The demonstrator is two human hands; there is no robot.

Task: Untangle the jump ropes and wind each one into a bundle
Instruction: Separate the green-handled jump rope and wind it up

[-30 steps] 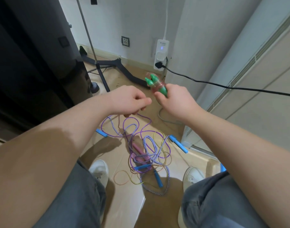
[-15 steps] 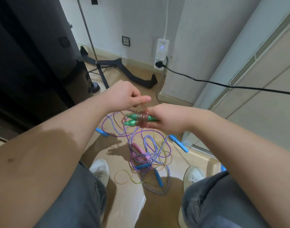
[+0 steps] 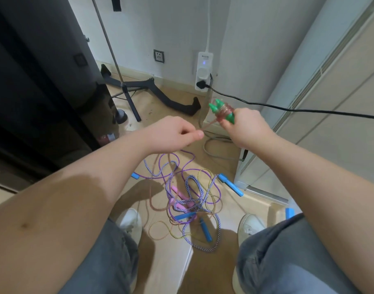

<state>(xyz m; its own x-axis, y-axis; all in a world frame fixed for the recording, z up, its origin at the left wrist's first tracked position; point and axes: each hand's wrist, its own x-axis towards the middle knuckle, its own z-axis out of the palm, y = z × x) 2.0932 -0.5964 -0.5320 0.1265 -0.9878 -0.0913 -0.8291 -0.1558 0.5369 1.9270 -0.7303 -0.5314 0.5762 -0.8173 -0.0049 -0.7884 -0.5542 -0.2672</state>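
I see two bright green handles (image 3: pixel 213 106) wrapped in a see-through pink cord (image 3: pixel 222 111). On the pale tan wood floor (image 3: pixel 171 268) lie a glossy purple rope (image 3: pixel 190 154), a striped rope (image 3: pixel 189 181) braided in blue and white, and a thin yellow rope (image 3: pixel 160 239) with a speckled twist. Among them are pink handles (image 3: pixel 175 190) and light blue handles (image 3: pixel 232 186). The jeans (image 3: pixel 277 262) are faded grey-blue and the shoes (image 3: pixel 129 219) are white. A black cable (image 3: pixel 288 108) is plugged into the white power strip (image 3: pixel 203 66), whose light glows blue.

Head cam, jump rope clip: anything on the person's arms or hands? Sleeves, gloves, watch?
Nothing worn. The left hand and right hand are bare: no gloves, no rings that show. The left forearm and right forearm are bare to the frame edge, with no sleeve, watch or band in view. Lower down: grey jeans and white shoes.
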